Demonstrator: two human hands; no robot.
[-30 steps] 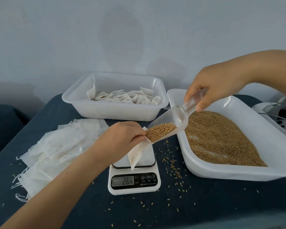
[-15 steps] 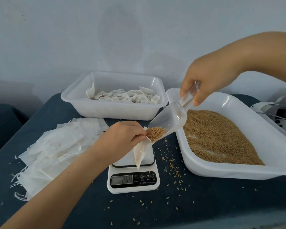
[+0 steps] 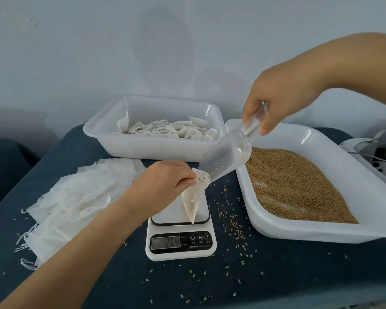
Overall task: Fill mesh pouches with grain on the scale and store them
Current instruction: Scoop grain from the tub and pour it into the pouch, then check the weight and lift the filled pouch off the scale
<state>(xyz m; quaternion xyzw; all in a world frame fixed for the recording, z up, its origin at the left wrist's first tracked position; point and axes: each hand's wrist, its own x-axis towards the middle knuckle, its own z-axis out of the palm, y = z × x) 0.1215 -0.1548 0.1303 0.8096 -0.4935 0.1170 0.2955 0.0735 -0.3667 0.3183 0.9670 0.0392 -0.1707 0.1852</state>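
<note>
Filling step: your left hand (image 3: 165,181) pinches the mesh pouch (image 3: 195,197) open above the scale (image 3: 181,244); your right hand (image 3: 276,103) grips the tilted scoop (image 3: 226,158), lip at the pouch mouth, nearly emptied. Next, probably set the pouch on the scale; grain tray (image 3: 334,230) sits right of it.

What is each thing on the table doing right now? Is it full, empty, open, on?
Scoop: tipped, nearly empty, held by right hand.
Mesh pouch: mouth open, pinched by left hand, tip on scale.
Scale: on, display lit.
Grain tray: partly filled with grain.
Back tub: holds pouches.
Pouch pile: flat, empty.
Loose grains: spilled on cloth.
</note>
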